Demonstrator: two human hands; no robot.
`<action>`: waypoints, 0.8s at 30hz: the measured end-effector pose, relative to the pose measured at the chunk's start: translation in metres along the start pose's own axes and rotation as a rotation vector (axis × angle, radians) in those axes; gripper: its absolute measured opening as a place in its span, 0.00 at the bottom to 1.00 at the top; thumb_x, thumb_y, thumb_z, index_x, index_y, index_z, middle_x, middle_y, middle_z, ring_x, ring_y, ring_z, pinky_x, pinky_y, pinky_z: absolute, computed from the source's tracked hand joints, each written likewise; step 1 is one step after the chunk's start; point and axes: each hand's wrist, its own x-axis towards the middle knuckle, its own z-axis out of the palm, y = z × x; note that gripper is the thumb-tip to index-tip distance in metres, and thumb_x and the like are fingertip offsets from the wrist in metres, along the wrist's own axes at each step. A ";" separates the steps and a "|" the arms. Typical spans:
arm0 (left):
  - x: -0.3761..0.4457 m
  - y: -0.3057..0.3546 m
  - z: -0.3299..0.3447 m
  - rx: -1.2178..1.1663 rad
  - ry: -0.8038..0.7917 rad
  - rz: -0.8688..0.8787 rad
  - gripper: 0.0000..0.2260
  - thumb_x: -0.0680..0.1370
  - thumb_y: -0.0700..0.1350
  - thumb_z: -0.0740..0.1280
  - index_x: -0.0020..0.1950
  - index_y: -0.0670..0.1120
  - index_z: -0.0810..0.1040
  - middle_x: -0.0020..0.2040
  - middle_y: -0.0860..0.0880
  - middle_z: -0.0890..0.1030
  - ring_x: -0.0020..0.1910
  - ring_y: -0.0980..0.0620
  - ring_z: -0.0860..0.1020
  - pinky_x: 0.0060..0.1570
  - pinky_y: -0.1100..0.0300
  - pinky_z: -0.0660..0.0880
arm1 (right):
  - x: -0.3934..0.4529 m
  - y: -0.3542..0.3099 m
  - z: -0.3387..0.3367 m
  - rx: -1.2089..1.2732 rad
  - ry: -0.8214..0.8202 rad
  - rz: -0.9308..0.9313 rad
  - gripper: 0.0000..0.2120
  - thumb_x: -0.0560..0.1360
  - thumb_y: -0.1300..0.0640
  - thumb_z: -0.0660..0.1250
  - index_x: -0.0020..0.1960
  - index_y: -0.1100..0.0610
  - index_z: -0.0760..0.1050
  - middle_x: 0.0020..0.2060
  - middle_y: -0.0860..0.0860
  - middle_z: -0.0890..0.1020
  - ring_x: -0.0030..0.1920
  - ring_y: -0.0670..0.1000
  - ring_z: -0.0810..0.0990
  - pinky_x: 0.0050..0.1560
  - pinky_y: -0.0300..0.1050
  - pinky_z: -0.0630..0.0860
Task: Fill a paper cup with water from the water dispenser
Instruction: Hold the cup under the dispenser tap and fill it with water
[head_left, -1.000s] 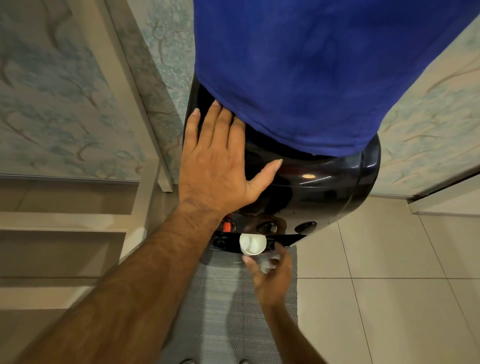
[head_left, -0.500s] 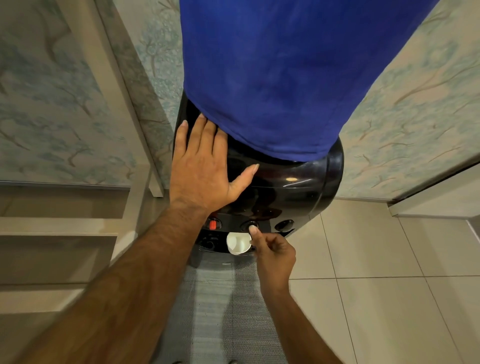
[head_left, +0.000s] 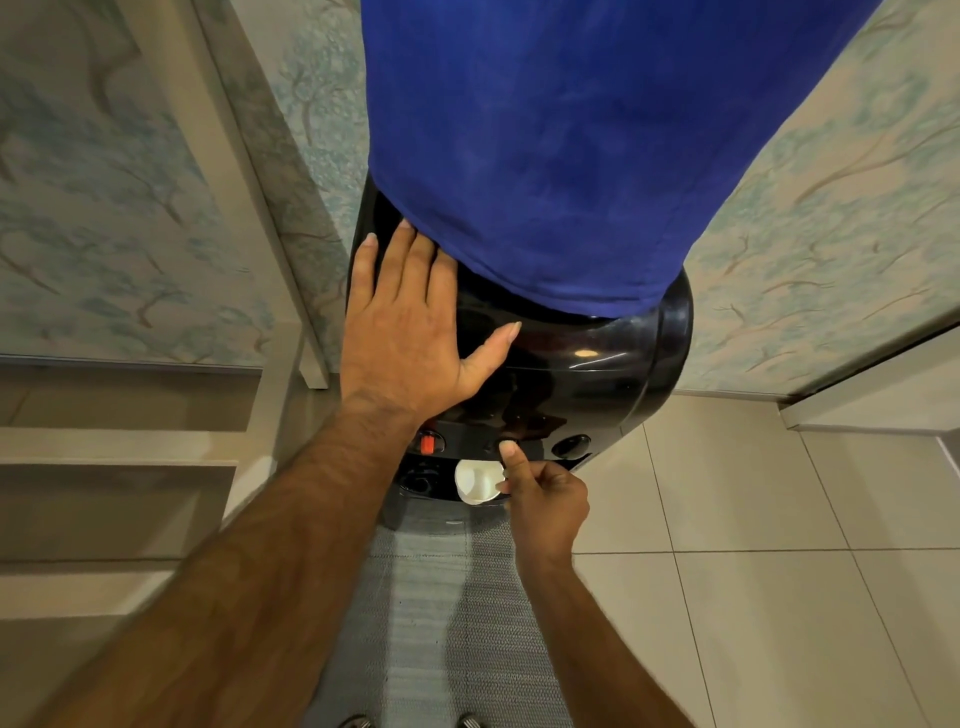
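Paper cup (head_left: 479, 482), light and crushable, sits under my dispenser (head_left: 571, 358) tap; right hand (head_left: 545, 493) curled pressing its button, left hand (head_left: 410, 332) flat, holding nothing

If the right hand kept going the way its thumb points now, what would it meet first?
The right hand has its thumb aimed at the middle button on the black dispenser, just above the paper cup. It would probably meet that button first; it may already be touching, since depth is unclear.
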 end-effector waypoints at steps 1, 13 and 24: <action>0.000 0.000 0.000 -0.001 0.001 -0.001 0.38 0.78 0.69 0.57 0.72 0.37 0.68 0.73 0.36 0.72 0.76 0.38 0.66 0.77 0.38 0.58 | 0.000 -0.001 0.001 0.008 0.000 0.006 0.20 0.69 0.47 0.77 0.30 0.62 0.80 0.26 0.53 0.84 0.26 0.43 0.78 0.42 0.43 0.80; 0.000 0.000 0.000 -0.002 -0.005 -0.006 0.38 0.78 0.69 0.57 0.72 0.37 0.69 0.73 0.37 0.72 0.76 0.38 0.66 0.77 0.37 0.58 | 0.004 0.003 0.017 0.030 0.050 0.017 0.17 0.73 0.53 0.75 0.32 0.64 0.79 0.21 0.43 0.81 0.29 0.35 0.80 0.33 0.22 0.70; 0.000 0.001 0.000 -0.008 -0.007 -0.006 0.39 0.78 0.69 0.57 0.72 0.37 0.69 0.73 0.37 0.72 0.76 0.38 0.66 0.77 0.37 0.58 | 0.005 0.008 0.021 0.046 0.073 0.005 0.16 0.73 0.53 0.75 0.30 0.60 0.78 0.21 0.43 0.81 0.28 0.35 0.79 0.32 0.21 0.70</action>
